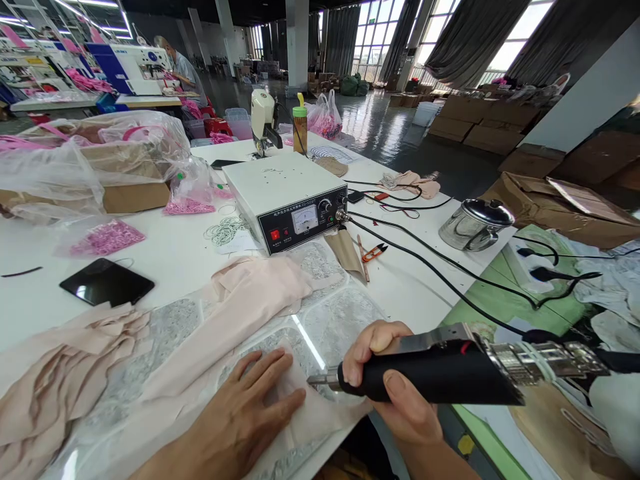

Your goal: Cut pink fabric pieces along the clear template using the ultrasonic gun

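Observation:
My right hand grips a black handheld ultrasonic cutter with a metal tip. The tip meets or hovers just over a pale pink piece of fabric near the table's front edge; I cannot tell which. Fingers stretched out, my left hand lies flat on that fabric, left of the tip. Under the cloth is a clear plate or sheet over a grey patterned surface. More pink fabric lies beyond my left hand, and a folded stack of pink fabric sits at the far left.
A white control box stands mid-table, with a black cable running right. Around it are orange-handled snips, a phone, a steel mug and a bottle. A person sits at a sewing machine behind.

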The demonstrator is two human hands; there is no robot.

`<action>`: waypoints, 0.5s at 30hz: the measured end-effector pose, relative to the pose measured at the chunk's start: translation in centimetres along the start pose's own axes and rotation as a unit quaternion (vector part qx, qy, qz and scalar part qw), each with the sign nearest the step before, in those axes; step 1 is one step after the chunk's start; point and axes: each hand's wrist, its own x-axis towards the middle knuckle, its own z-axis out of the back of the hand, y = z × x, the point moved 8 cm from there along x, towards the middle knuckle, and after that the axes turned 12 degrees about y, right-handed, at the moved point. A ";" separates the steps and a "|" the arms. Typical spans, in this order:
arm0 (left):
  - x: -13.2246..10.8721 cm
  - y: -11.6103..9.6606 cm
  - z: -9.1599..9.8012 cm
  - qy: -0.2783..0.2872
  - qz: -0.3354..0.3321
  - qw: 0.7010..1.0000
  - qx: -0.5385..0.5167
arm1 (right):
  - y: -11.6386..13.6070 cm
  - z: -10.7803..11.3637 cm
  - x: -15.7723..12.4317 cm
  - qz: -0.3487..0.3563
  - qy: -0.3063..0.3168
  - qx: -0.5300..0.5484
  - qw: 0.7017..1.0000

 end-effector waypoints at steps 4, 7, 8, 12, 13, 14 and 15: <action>-0.1 -0.1 0.0 0.019 0.001 1.000 0.004 | -0.3 0.0 -0.3 0.000 0.004 0.003 1.000; -0.1 0.0 0.1 0.012 0.004 1.000 -0.002 | -0.4 0.0 -0.3 -0.004 0.007 0.004 1.000; -0.1 0.0 0.1 0.010 0.005 1.000 -0.003 | -0.4 0.0 -0.3 -0.004 0.009 0.003 1.000; -0.1 0.0 -0.2 0.009 0.008 1.000 -0.001 | -0.1 -0.2 0.1 -0.003 0.010 -0.010 1.000; -0.1 0.1 -0.2 0.004 0.009 1.000 -0.001 | 0.0 -0.2 0.2 -0.004 0.008 -0.011 1.000; -0.1 0.1 -0.2 -0.004 0.007 1.000 0.000 | 0.0 -0.2 0.3 -0.006 0.007 -0.012 1.000; -0.1 0.1 -0.1 -0.013 0.003 1.000 0.000 | 0.0 -0.3 0.3 -0.009 0.008 -0.012 1.000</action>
